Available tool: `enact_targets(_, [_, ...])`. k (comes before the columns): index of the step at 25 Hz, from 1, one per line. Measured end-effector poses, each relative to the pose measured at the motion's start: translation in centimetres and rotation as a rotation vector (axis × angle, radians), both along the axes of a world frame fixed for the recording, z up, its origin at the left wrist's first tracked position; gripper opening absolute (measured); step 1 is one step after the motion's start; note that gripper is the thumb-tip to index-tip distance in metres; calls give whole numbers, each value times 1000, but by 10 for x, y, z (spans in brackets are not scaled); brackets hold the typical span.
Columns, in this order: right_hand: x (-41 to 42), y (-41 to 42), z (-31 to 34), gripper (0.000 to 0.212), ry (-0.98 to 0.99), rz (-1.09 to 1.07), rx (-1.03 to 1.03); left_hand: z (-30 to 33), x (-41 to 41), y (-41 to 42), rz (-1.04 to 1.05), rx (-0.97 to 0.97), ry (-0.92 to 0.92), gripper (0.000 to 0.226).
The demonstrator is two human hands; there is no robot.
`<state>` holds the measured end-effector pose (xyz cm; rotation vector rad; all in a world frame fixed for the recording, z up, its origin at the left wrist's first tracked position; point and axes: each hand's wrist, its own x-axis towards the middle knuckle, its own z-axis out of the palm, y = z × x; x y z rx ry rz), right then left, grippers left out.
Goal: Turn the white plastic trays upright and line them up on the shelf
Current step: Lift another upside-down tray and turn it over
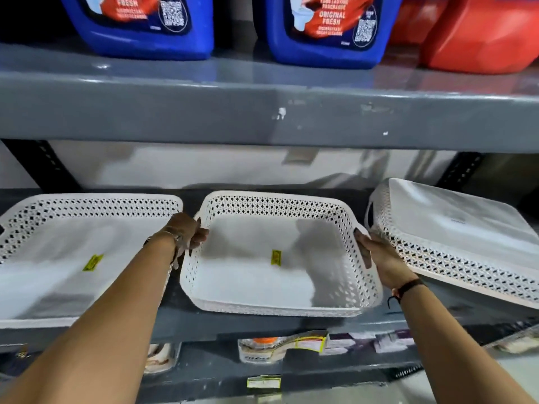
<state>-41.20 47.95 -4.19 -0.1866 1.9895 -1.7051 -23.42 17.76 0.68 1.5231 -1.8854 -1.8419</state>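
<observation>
While both hands, left hand (pixel 191 236) and right hand (pixel 376 255), clasp opposite side handles, the middle tray (pixel 262 275) sits upright near the shelf (pixel 186 322) front edge. Left tray (pixel 58 258) upright; right tray (pixel 455 240) inverted, tilted. Above, two blue jugs (pixel 140 27) read "ORIGINAL FRESH".

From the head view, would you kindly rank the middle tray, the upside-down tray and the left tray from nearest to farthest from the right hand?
1. Middle tray: held by the right hand.
2. Upside-down tray: just right.
3. Left tray: far left.
</observation>
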Motion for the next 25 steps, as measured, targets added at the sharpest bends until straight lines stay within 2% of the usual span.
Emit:
enact_targets(2, [-6, -3, -3, 22, 21, -23, 32, -3, -2, 0, -51, -108, -93, 25])
enact_targets(4, [-11, -8, -4, 27, 60, -9, 69, -4, -5, 1, -74, -194, -166, 24])
enact_targets(6, [-12, -10, -4, 31, 134, 27, 122, -2, -11, 5, -192, -422, -337, 25])
enact_targets(7, [-14, -10, -3, 31, 227, 25, 166, 1, -17, 10, -278, -576, -457, 29])
enact_targets(9, [-15, -12, 9, 23, 438, 3, 204, 9, -27, 23, -388, -789, -578, 40])
enact_targets(11, [-27, 5, 32, 33, 574, -134, 151, 19, -61, 48, -487, -936, -554, 51])
enact_targets(13, [-48, 31, 54, 36, 658, -275, 154, 29, -96, 76, -569, -995, -422, 48])
enact_targets(16, [-97, 119, 65, 40, 637, -479, 349, 31, -163, 146, -596, -858, -121, 38])
enact_targets(20, [-163, 209, 55, 48, 399, -578, 484, 13, -236, 220, -490, -572, 121, 37])
enact_targets(22, [-185, 231, 46, 54, 279, -512, 515, 5, -260, 245, -484, -491, 133, 40])
enact_targets(25, [-211, 252, 28, 61, 127, -386, 454, -16, -288, 270, -476, -344, 75, 45])
